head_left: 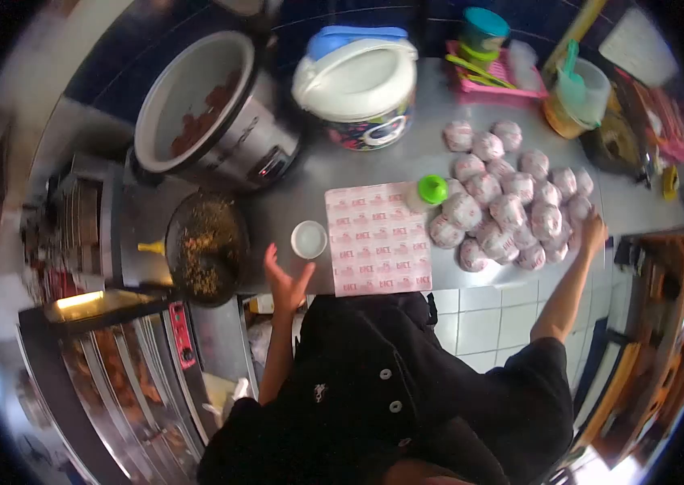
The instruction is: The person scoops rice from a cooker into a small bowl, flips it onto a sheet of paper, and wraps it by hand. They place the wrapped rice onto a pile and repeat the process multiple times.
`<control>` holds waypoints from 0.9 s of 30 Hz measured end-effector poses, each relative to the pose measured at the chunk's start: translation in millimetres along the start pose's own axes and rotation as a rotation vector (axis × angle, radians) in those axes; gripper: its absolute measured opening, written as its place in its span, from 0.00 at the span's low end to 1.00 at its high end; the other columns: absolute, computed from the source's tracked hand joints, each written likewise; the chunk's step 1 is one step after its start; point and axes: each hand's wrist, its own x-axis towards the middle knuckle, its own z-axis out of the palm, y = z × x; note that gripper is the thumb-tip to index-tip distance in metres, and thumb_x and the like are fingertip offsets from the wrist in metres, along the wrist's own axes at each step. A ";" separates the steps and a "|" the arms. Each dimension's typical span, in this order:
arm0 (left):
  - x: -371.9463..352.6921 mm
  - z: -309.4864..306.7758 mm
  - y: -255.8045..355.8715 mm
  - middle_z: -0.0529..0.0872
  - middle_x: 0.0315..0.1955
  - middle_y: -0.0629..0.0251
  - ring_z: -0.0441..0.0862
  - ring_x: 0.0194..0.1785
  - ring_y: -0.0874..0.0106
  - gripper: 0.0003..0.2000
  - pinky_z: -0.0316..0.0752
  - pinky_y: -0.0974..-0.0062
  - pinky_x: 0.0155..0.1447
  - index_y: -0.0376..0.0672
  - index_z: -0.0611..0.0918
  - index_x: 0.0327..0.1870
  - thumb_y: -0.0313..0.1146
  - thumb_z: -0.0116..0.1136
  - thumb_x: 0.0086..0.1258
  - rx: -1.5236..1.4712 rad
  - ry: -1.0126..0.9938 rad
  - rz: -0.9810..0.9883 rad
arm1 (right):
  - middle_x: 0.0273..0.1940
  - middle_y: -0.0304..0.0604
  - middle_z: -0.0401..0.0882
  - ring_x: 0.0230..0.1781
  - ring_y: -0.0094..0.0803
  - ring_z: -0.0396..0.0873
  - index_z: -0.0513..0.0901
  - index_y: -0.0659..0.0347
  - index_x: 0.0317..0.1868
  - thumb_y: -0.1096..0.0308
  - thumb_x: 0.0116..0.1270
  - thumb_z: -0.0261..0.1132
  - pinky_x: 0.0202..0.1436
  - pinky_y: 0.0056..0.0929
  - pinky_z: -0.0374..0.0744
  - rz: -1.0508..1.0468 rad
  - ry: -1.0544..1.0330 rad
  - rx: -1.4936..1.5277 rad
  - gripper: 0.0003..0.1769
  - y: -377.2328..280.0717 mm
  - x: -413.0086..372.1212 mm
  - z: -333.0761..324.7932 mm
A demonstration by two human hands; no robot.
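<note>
My left hand point(287, 281) is open, thumb and fingers spread, just below a small white bowl point(309, 240) on the steel counter. A gap seems to separate the fingers from the bowl. To the bowl's right lies a flat square of printed wrapping paper point(380, 242). A small container with a green lid point(432, 189) stands at the paper's upper right corner. Far to the right, my right hand point(593, 233) has its fingers curled against a round paper-wrapped bundle point(580, 208) at the edge of a pile of wrapped bundles point(508, 212). Its fingertips are partly hidden.
A large cooker point(233, 149) with brown pieces inside and a pan of chopped food point(206, 246) stand left. Behind are a white-lidded pot point(366, 121), a pink basket point(504, 90) and a clear jug point(580, 101). A glass-fronted warming cabinet point(116, 356) is lower left.
</note>
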 end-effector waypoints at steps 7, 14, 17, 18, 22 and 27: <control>32.2 14.6 7.7 0.65 0.73 0.41 0.66 0.76 0.49 0.55 0.62 0.54 0.78 0.33 0.57 0.77 0.40 0.83 0.53 -0.033 -0.187 0.090 | 0.58 0.51 0.85 0.57 0.55 0.81 0.83 0.51 0.65 0.40 0.80 0.51 0.64 0.51 0.76 0.258 0.150 0.206 0.30 -22.4 -22.9 -65.4; 57.1 13.2 -14.2 0.73 0.64 0.43 0.75 0.67 0.50 0.49 0.73 0.54 0.70 0.35 0.59 0.73 0.37 0.81 0.54 -0.212 -0.238 0.239 | 0.59 0.52 0.84 0.57 0.48 0.82 0.84 0.58 0.63 0.56 0.82 0.57 0.61 0.41 0.78 -0.072 0.383 0.820 0.20 -303.2 -149.8 -289.2; 73.7 -9.8 -13.5 0.73 0.61 0.44 0.76 0.65 0.49 0.46 0.73 0.55 0.69 0.36 0.63 0.71 0.32 0.79 0.52 -0.330 -0.261 0.290 | 0.56 0.50 0.84 0.56 0.43 0.82 0.84 0.60 0.61 0.66 0.77 0.63 0.61 0.36 0.77 -0.407 0.164 1.087 0.16 -437.2 -198.8 -368.4; 77.4 -14.7 -18.0 0.73 0.61 0.45 0.76 0.65 0.50 0.46 0.72 0.55 0.69 0.36 0.62 0.71 0.32 0.79 0.51 -0.368 -0.270 0.305 | 0.54 0.50 0.84 0.54 0.43 0.82 0.84 0.61 0.59 0.68 0.74 0.66 0.60 0.34 0.78 -0.568 0.105 1.144 0.15 -481.2 -212.1 -398.4; 90.7 -28.5 -43.5 0.71 0.62 0.48 0.74 0.65 0.55 0.48 0.71 0.56 0.70 0.36 0.59 0.72 0.33 0.81 0.53 -0.631 -0.379 0.211 | 0.50 0.48 0.83 0.54 0.48 0.80 0.84 0.58 0.57 0.72 0.69 0.67 0.61 0.41 0.77 -1.279 0.061 0.983 0.16 -635.7 -216.7 -465.9; 103.4 -57.4 -56.2 0.68 0.62 0.50 0.73 0.66 0.59 0.50 0.72 0.57 0.71 0.38 0.56 0.72 0.33 0.82 0.53 -0.768 -0.476 0.128 | 0.59 0.47 0.81 0.63 0.46 0.79 0.86 0.51 0.57 0.66 0.69 0.64 0.64 0.49 0.79 -1.565 0.027 0.031 0.17 -824.0 -189.9 -425.9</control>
